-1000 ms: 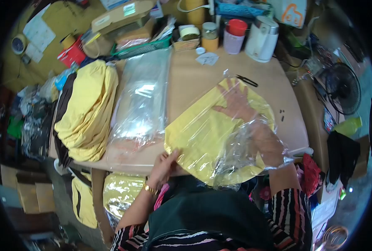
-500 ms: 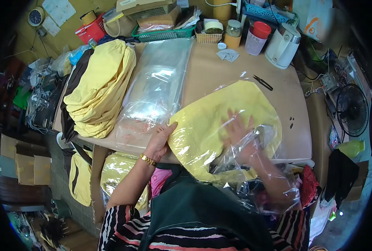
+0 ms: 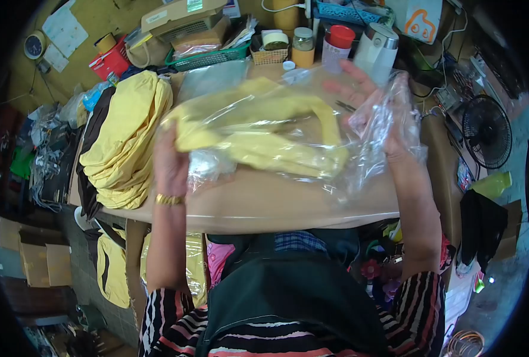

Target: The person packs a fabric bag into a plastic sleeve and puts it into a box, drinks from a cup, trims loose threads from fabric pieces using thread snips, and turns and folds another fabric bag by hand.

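Observation:
A folded yellow cloth (image 3: 264, 149) inside a clear plastic bag is raised above the brown table (image 3: 288, 208), smeared by motion. Its left end is gripped by my left hand (image 3: 170, 157), which wears a gold bracelet. At the bag's loose right end, my right hand (image 3: 374, 107) has its fingers spread, with crumpled clear plastic (image 3: 389, 137) around the palm and wrist. Small black snips (image 3: 345, 106) show beside the right fingers. To the left lies a tall heap of yellow cloth (image 3: 127, 143). Flat clear plastic bags (image 3: 214, 80) are partly hidden behind the raised cloth.
Along the back stand a green basket (image 3: 208, 60), a jar (image 3: 303, 44), a red-lidded cup (image 3: 339, 41) and a white kettle (image 3: 376, 53). A black fan (image 3: 486, 131) is at the right. Packed yellow bundles (image 3: 196, 268) lie below the table's front edge.
The bagged cloth has risen off the table and moved left, now bunched and tilted. My left hand has gone up and left with it; my right hand has moved up and right from the cloth.

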`<state>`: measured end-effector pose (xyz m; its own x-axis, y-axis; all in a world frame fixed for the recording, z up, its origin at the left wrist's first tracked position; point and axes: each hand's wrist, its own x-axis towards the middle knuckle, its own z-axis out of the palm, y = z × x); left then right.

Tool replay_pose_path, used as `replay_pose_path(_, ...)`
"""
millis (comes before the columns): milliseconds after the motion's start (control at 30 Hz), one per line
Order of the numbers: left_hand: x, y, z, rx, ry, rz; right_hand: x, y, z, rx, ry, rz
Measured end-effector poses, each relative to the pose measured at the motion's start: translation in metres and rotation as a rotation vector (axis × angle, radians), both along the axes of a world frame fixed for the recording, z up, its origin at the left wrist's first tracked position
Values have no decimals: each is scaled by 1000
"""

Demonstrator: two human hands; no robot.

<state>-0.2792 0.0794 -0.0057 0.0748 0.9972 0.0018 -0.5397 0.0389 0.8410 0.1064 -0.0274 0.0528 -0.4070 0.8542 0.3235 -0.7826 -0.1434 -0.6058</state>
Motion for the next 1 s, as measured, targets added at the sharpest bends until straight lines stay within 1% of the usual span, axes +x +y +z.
replay_pose_path(33, -13, -17, 4, -3, -3, 43, 0, -4, -20, -129, -48, 16)
replay_pose_path(100, -41, -51, -20, -51, 84, 126, -2, -11, -60, -405, -119, 46)
replay_pose_path(133, -52, -75, -38, -92, 116, 162, -4, -24, -86, -424, -410, -39)
replay_pose_path(167, -61, -98, -57, -85, 177, 188, 12, -38, -121, -442, -535, 39)
replay_pose_path(200, -69, -122, -73, -180, 203, 207, 23, -52, -145, -461, -661, 120)
replay_pose_path(233, -89, -140, -92, -285, 254, 144, 10, -72, -142, -461, -659, 118)
replay_pose_path(267, -95, -149, -98, -246, 335, 108, -6, -94, -130, -516, -429, -107)
replay_pose_path(300, -102, -159, -104, -205, 414, 76, -13, -97, -127, -546, -316, -219)
replay_pose_path(333, -89, -167, -76, -354, 248, 113, -19, -100, -124, -560, -204, -328)
replay_pose_path(367, -78, -171, -61, -502, 82, 149, -23, -99, -128, -279, -712, -337)
replay_pose_path(400, -73, -164, -61, -483, 104, 136, -29, -91, -131, -139, -1010, -334)
replay_pose_path(433, -82, -160, -78, -481, 111, 130, -34, -82, -134, 17, -1299, -333)
replay_pose_path(467, -96, -149, -106, -419, 272, 121, -35, -54, -129, 3, -1399, -344)
replay_pose_path(500, -101, -142, -120, -353, 427, 111, -39, -35, -100, 30, -1338, -538)
replay_pose_path(533, -80, -140, -96, -286, 485, 136, -42, -23, -56, 60, -1270, -729)
replay_pose_path(600, -67, -137, -77, -242, 441, 79, -42, -27, 23, 127, -800, -889)
replay_pose_path(633, -63, -137, -74, -204, 393, 29, -29, -33, 41, 148, -850, -930)
replay_pose_path(667, -61, -139, -77, -202, 392, 24, -10, -42, 49, 169, -901, -971)
replay_pose_path(700, -62, -144, -85, -251, 400, 83, 13, -52, 38, 25, -1100, -906)
replay_pose_path(733, -60, -147, -93, -300, 405, 142, 41, -61, 16, -121, -1293, -832)
replay_pose_path(767, -55, -148, -100, -280, 406, 111, 76, -70, -44, -194, -1320, -817)
replay_pose_path(800, -61, -151, -119, -263, 430, 114, 98, -81, -102, -267, -1349, -797)
replay_pose_path(833, -70, -155, -135, -250, 453, 119, 96, -100, -125, -393, -1204, -852)
replay_pose_path(867, -86, -154, -127, -232, 839, 50, 90, -121, -139, -513, -1051, -901)
replay_pose_path(900, -99, -154, -106, -201, 1227, -24, 86, -138, -141, -623, -871, -937)
replay_pose_path(933, -96, -155, -67, -121, 1554, -12, 81, -153, -139, -728, -682, -967)
replay_pose_path(967, -106, -155, -52, -131, 1820, 47, 65, -163, -135, -734, -679, -971)
replay_pose_path(1000, -89, -153, -9, -134, 1929, 115, 39, -166, -127, -578, -706, -913)
